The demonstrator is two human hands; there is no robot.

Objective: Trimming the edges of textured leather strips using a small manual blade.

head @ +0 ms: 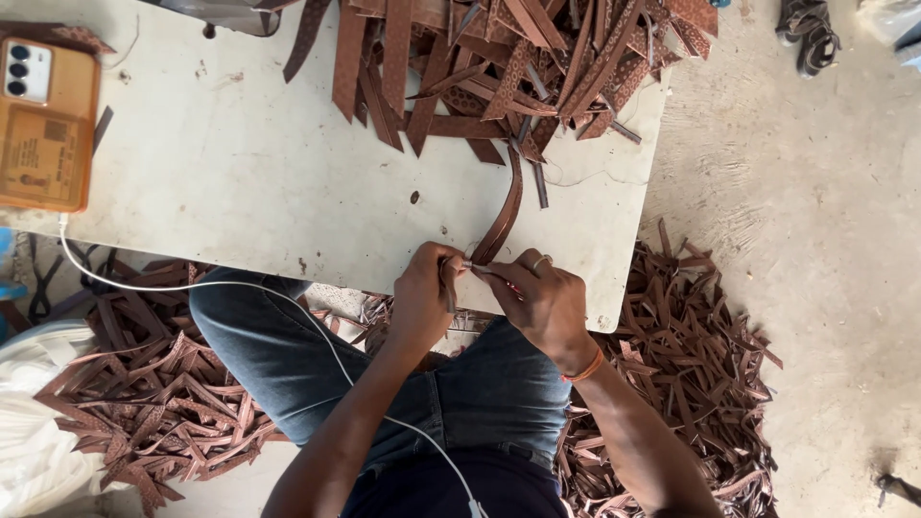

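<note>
Leather strap (503,216), brown and narrow, lies on the pale worktable (240,173), running from the heap at the far side down to the near edge, where I have its end. My left hand (425,293) is curled closed around that end, and my right hand (542,302) pinches in from the other side, with something thin and light-coloured caught between the fingertips; whether it is a small tool or a thread I cannot tell. Both hands are clenched, meeting right at the table's edge above my knee.

I judge the strap to be light and limp along its length, a little stiff across its width, so it will flop and twist if I hold it far from the working end. Its surface looks matte, unlikely to slip. The best hold is close to the tip, thumb on the flat face, letting the rest trail on the table.

At the far side the pile of straps (518,58) spreads wide, and my strap's upper part lies touching it, so a pull could drag neighbours along. More cut pieces (700,374) cover the floor on both sides of my legs. An orange box (43,144) with a phone (27,72) on it sits at the left end, well apart, and a white cable (288,307) crosses my thigh, near my left forearm.
</note>
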